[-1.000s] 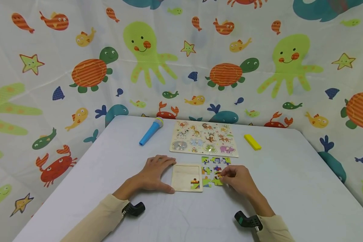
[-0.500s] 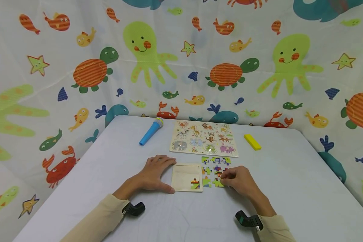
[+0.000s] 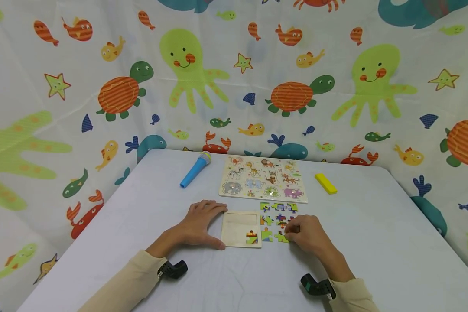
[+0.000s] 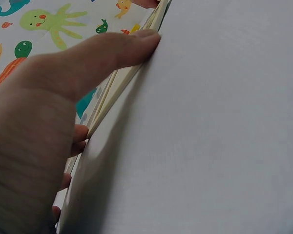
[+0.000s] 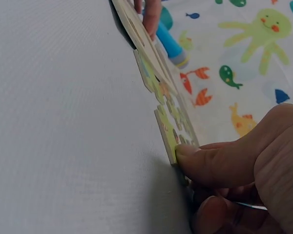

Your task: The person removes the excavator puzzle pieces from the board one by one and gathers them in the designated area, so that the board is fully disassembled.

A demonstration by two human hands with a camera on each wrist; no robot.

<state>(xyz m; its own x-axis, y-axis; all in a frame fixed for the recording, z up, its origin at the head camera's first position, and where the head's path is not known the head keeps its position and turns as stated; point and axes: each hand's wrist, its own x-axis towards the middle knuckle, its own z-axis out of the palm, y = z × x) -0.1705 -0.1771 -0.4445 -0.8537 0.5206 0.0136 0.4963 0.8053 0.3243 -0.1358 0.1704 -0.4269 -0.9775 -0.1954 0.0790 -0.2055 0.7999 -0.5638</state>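
A square wooden puzzle tray (image 3: 234, 227) lies on the table, one printed piece (image 3: 251, 236) in its lower right corner. My left hand (image 3: 200, 223) rests spread at the tray's left side, thumb against the near edge and fingertips at the far left corner. In the left wrist view the left thumb (image 4: 132, 46) touches the tray's edge. Loose jigsaw pieces (image 3: 267, 220) lie in rows to the tray's right. My right hand (image 3: 309, 232) pinches the right end of a green jigsaw piece (image 3: 281, 237) in the nearest row; its fingers hide part of it.
Behind the pieces lies a wooden animal peg puzzle (image 3: 263, 177). A blue toy microphone (image 3: 195, 170) is at its left, a yellow block (image 3: 325, 183) at its right. A sea-animal curtain (image 3: 234, 78) hangs along the table's back edge.
My right fingers have shifted slightly toward me at the green piece, showing more of the pieces behind. The left hand and tray have stayed put.
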